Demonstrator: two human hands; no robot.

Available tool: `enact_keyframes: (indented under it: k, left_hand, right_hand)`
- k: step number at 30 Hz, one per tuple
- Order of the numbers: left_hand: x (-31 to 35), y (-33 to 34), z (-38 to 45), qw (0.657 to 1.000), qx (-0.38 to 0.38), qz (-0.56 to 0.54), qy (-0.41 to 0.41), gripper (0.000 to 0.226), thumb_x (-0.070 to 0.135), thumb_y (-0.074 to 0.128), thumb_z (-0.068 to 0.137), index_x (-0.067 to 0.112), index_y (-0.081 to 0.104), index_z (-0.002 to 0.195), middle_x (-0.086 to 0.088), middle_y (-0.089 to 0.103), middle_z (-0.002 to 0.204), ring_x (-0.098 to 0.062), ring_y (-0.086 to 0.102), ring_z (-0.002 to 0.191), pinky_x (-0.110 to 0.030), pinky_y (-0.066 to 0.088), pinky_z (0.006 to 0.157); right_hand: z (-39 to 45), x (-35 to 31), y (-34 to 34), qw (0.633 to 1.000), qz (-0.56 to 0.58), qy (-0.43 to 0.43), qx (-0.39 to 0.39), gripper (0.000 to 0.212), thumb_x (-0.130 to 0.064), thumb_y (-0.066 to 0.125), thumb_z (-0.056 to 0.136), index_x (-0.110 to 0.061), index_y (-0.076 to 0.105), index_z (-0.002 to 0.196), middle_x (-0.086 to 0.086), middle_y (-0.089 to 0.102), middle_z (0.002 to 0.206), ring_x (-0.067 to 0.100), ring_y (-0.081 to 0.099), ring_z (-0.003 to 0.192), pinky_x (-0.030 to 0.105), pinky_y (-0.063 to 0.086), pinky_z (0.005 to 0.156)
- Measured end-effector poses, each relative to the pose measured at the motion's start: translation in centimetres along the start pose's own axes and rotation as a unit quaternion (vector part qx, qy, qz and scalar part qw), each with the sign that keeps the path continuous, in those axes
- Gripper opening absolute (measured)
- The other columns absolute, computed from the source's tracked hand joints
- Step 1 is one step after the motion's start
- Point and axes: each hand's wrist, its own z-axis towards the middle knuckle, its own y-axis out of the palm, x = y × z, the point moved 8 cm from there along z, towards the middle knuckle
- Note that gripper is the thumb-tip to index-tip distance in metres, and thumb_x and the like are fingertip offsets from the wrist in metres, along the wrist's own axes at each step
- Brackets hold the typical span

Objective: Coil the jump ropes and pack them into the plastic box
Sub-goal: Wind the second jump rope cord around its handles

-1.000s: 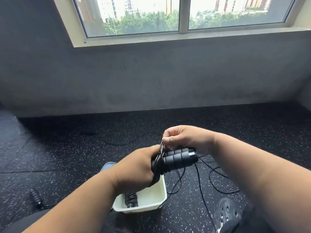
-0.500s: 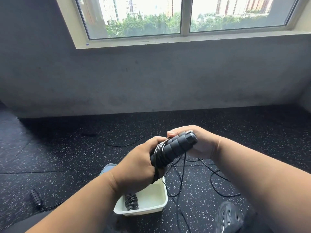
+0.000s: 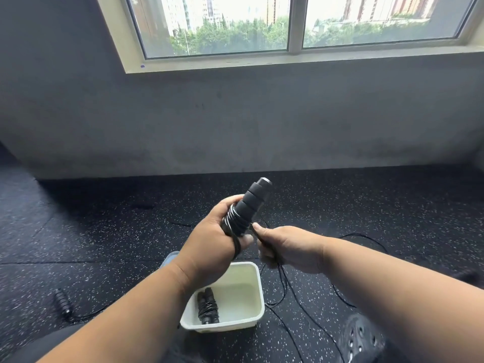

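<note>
Head view. The left hand grips a pair of black ribbed foam jump-rope handles held together as one bundle above the floor, in front of the body. The long axis of the bundle is tilted: its free end, a flat grey-rimmed cap, points up, away from the person and slightly to the right, while its lower end is buried in the palm. Several turns of thin black rope cord are wrapped around the lower part of the handles, just above the left thumb, and one loop passes over that thumb.

The right hand lies just right of the handles, fingers curled, pinching the cord at the point where it leaves the coil. From this hand the loose cord hangs to the black speckled rubber floor and trails in loops to the right.

Below the hands stands a cream rectangular plastic box, open at the top; a second, already coiled black jump rope lies in its left part, long axis running away from the viewer. A bluish lid shows at the box's far left corner. Another black handle lies on the floor well to the left. A black perforated shoe is at lower right. Beyond are a grey wall and a window.
</note>
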Motion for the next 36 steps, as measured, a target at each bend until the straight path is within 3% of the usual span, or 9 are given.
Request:
enact_keyframes:
  k: [4, 8, 11, 14, 19, 23, 27, 30, 36]
  left_hand:
    - [-1.2, -4.3, 0.9, 0.957, 0.099, 0.265, -0.065, 0.061, 0.017, 0.073, 0.083, 0.053, 0.053, 0.127, 0.012, 0.073, 0.097, -0.017, 0.067, 0.086, -0.035, 0.056, 0.081]
    - [-3.3, -4.3, 1.2, 0.854, 0.038, 0.509, -0.102, 0.055, 0.025, 0.055, 0.09, 0.045, 0.044, 0.14, -0.001, 0.072, 0.113, -0.03, 0.066, 0.097, -0.036, 0.051, 0.081]
    - [-4.5, -2.0, 0.7, 0.821, -0.068, 0.561, -0.08, 0.054, 0.027, 0.055, 0.091, 0.047, 0.044, 0.14, -0.001, 0.069, 0.115, -0.03, 0.067, 0.103, -0.036, 0.051, 0.082]
    - [-4.2, 1.1, -0.5, 0.799, -0.159, 0.579, -0.026, 0.054, 0.025, 0.056, 0.09, 0.049, 0.044, 0.137, 0.002, 0.064, 0.113, -0.028, 0.065, 0.107, -0.037, 0.051, 0.083]
    - [-2.0, 3.9, -2.2, 0.882, -0.205, 0.424, 0.012, 0.056, 0.029, 0.061, 0.089, 0.053, 0.047, 0.137, 0.015, 0.069, 0.119, -0.013, 0.065, 0.11, -0.039, 0.055, 0.094]
    - [-1.3, 3.5, -2.2, 0.931, -0.187, 0.312, 0.001, 0.057, 0.019, 0.071, 0.084, 0.049, 0.053, 0.129, 0.017, 0.072, 0.107, -0.011, 0.068, 0.099, -0.044, 0.056, 0.091]
    - [-0.9, 3.5, -2.0, 0.965, -0.169, 0.199, 0.012, 0.06, 0.018, 0.08, 0.082, 0.047, 0.051, 0.125, 0.002, 0.073, 0.103, -0.018, 0.069, 0.088, -0.049, 0.058, 0.085]
    - [-0.7, 2.8, -1.4, 0.99, -0.1, 0.103, 0.002, 0.069, 0.013, 0.081, 0.079, 0.045, 0.047, 0.13, -0.012, 0.067, 0.099, -0.011, 0.056, 0.073, -0.042, 0.054, 0.071]
    - [-1.2, -0.7, 0.3, 0.993, 0.027, 0.112, -0.015, 0.071, 0.008, 0.083, 0.077, 0.045, 0.056, 0.131, 0.014, 0.069, 0.096, -0.007, 0.059, 0.075, -0.03, 0.053, 0.075]
  right_hand:
    - [-0.6, -2.5, -0.3, 0.96, -0.268, -0.028, 0.081, 0.045, -0.049, 0.048, 0.106, -0.016, 0.062, 0.079, -0.008, 0.052, 0.06, 0.014, 0.044, 0.058, 0.028, 0.033, 0.053]
    - [-2.6, -6.4, 1.3, 0.79, -0.587, -0.118, 0.13, 0.024, -0.044, 0.058, 0.099, -0.021, 0.065, 0.098, -0.001, 0.07, 0.091, 0.026, 0.063, 0.086, 0.032, 0.044, 0.068]
    - [-3.7, -8.6, 1.3, 0.735, -0.642, -0.166, 0.145, 0.021, -0.042, 0.062, 0.094, -0.024, 0.07, 0.1, -0.004, 0.07, 0.088, 0.024, 0.063, 0.083, 0.031, 0.044, 0.065]
    - [-4.0, -9.6, 0.0, 0.768, -0.605, -0.176, 0.114, 0.019, -0.046, 0.07, 0.09, -0.029, 0.074, 0.097, -0.008, 0.071, 0.084, 0.014, 0.06, 0.078, 0.03, 0.045, 0.065]
    - [-2.1, -6.9, -3.0, 0.908, -0.401, -0.114, 0.036, 0.02, -0.04, 0.076, 0.091, -0.02, 0.074, 0.09, -0.001, 0.071, 0.08, 0.008, 0.057, 0.072, 0.036, 0.052, 0.074]
    - [-1.7, -4.1, -3.8, 0.995, -0.068, -0.049, -0.053, 0.013, -0.022, 0.068, 0.096, -0.011, 0.067, 0.09, 0.004, 0.065, 0.081, 0.011, 0.059, 0.068, 0.026, 0.049, 0.065]
    - [-1.0, -2.0, -3.6, 0.993, 0.044, -0.014, -0.107, 0.023, -0.032, 0.062, 0.101, -0.01, 0.066, 0.093, 0.011, 0.055, 0.081, 0.018, 0.048, 0.067, 0.031, 0.038, 0.06]
    - [-0.6, -1.5, -3.1, 0.993, 0.069, -0.013, -0.092, 0.041, -0.031, 0.042, 0.109, -0.023, 0.055, 0.07, 0.001, 0.032, 0.065, 0.013, 0.028, 0.057, 0.03, 0.023, 0.055]
    - [-0.4, -0.8, -2.2, 0.997, -0.057, -0.011, 0.04, 0.05, -0.05, 0.046, 0.106, -0.02, 0.053, 0.067, -0.003, 0.045, 0.054, 0.013, 0.035, 0.049, 0.03, 0.027, 0.048]
